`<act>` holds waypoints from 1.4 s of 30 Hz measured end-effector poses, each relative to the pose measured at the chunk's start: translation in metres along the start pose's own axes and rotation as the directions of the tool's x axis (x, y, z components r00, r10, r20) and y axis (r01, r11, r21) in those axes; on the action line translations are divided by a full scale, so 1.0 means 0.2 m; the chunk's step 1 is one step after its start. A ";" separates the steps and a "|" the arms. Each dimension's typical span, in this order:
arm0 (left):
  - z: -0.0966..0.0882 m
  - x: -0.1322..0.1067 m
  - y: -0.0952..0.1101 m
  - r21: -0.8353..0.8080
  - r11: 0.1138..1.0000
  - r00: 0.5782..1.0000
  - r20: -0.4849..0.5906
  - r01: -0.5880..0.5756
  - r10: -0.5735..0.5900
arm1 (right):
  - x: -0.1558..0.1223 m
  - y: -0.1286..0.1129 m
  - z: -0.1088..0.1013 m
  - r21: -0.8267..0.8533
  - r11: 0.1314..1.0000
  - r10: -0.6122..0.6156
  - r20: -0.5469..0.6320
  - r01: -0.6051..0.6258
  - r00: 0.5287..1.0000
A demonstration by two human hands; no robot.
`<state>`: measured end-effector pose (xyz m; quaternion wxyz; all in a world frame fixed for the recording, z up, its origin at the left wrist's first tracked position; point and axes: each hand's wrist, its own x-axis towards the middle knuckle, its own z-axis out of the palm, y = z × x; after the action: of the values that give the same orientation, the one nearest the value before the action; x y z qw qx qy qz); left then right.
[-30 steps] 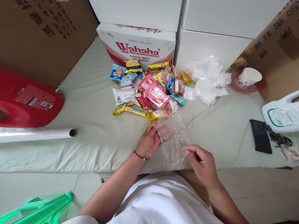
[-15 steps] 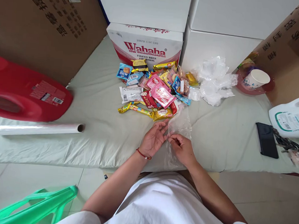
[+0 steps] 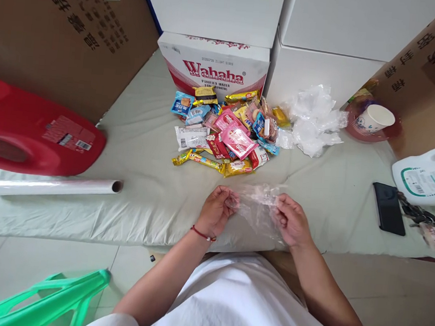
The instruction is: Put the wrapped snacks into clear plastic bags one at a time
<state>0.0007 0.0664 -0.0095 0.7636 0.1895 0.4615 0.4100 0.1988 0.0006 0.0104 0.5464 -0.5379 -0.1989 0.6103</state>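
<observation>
A clear plastic bag (image 3: 258,206) is stretched between my two hands above the near edge of the cloth-covered surface (image 3: 143,152). My left hand (image 3: 216,210), with a red string bracelet at the wrist, pinches the bag's left edge. My right hand (image 3: 292,220) is closed on its right edge. Just beyond the bag lies a pile of several small snack packets (image 3: 227,128) in pink, blue, yellow and white wrappers.
A heap of clear plastic bags (image 3: 315,118) lies right of the snacks. A Wahaha carton (image 3: 213,65) and white boxes stand behind. Left: red jug (image 3: 35,128), film roll (image 3: 46,186). Right: paper cup (image 3: 374,117), white jug (image 3: 427,174), black phone (image 3: 388,207). A green stool (image 3: 48,300) is below.
My hands met at the bag's top edge, then drew apart sideways, pulling the bag wide between them. The view shifted slightly.
</observation>
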 end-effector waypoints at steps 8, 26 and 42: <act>-0.09 0.01 0.07 0.043 0.999 0.988 -0.150 -0.025 0.031 | -0.13 -0.05 -0.42 -0.088 0.993 0.061 -0.196 -0.080 0.979; -0.32 -0.26 0.01 0.832 0.514 0.976 0.139 -0.208 0.169 | 0.20 -0.11 -0.21 -0.736 0.596 -0.211 0.242 0.321 0.947; 0.02 -0.09 -0.08 0.900 0.123 0.817 0.315 -0.419 0.483 | 0.15 -0.12 -0.01 -0.808 0.377 -0.316 0.347 0.453 0.883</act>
<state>0.0060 0.0423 -0.0083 0.3242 0.7201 0.5510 0.2698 0.2163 0.0343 0.0173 0.3075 -0.6347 -0.6361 0.3130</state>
